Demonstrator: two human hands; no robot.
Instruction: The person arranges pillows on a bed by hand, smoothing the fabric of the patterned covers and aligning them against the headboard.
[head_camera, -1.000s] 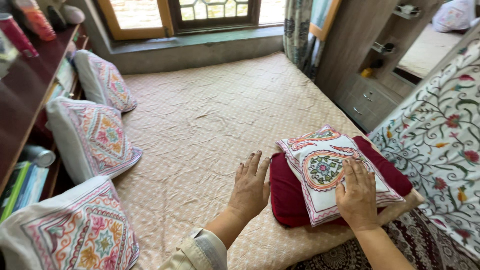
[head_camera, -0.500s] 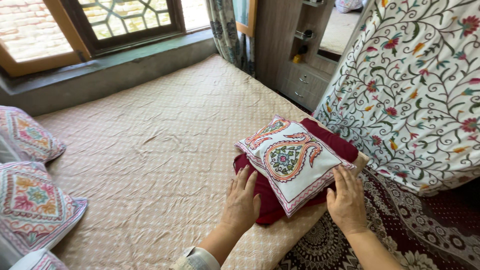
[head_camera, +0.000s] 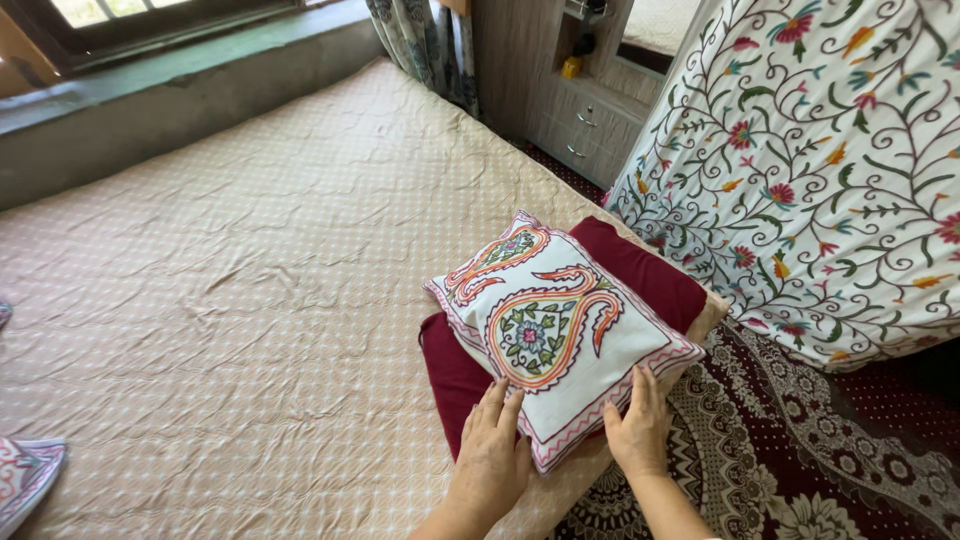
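Embroidered white cushion (head_camera: 555, 335) with an orange paisley motif lies flat on a folded maroon cloth (head_camera: 640, 270) at the near right corner of a mattress covered by a beige dotted sheet (head_camera: 260, 270). Left hand (head_camera: 493, 452) rests palm down at the cushion's near corner, fingers straight and close together across the maroon cloth and cushion border; right hand (head_camera: 638, 425) presses the near right edge likewise, fingers flat, gripping nothing. Floral embroidered fabric (head_camera: 830, 170) hangs just beside the mattress, above a patterned dark carpet (head_camera: 800, 450).
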